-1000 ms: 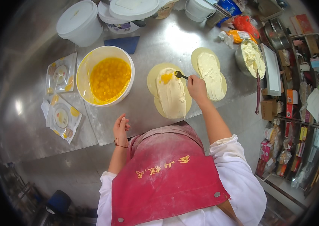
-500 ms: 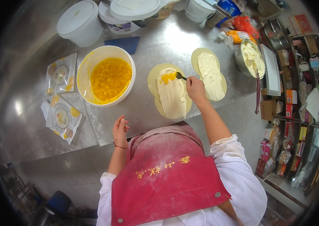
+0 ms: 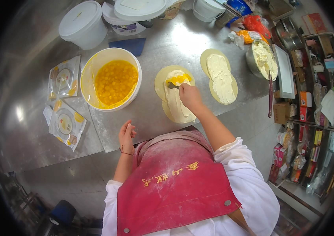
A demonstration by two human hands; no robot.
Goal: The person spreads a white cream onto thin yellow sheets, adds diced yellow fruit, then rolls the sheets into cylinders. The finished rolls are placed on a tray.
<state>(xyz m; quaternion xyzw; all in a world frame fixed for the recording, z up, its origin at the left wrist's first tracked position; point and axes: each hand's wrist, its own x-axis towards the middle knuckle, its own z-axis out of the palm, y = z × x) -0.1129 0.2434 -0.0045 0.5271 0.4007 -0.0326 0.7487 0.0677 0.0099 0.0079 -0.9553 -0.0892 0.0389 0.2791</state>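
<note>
My right hand (image 3: 190, 96) grips a small dark fork (image 3: 171, 85), its head low over the cream on the nearer pair of overlapping pale round sheets (image 3: 160, 87). Orange-yellow fruit filling (image 3: 180, 78) lies in a band across the upper end of that cream (image 3: 179, 103). A second cream-covered pair of round sheets (image 3: 232, 93) lies to the right. Near the table's front edge hangs my left hand (image 3: 127, 135), loosely curled with fingers apart and nothing visible in it. To its upper left stands a white tub (image 3: 132, 91) of orange-yellow fruit filling (image 3: 116, 83).
A metal bowl (image 3: 250, 63) of cream with a long-handled utensil (image 3: 270, 96) stands at the right. Two printed pouches (image 3: 67, 125) lie at the left. Lidded white buckets (image 3: 83, 25) and a blue scraper sheet (image 3: 129, 46) sit at the back. Loaded shelves (image 3: 312, 118) stand to the right.
My right hand and the fork have moved left and slightly nearer across the cream. The fruit filling now spreads farther right. My left hand stays almost where it was.
</note>
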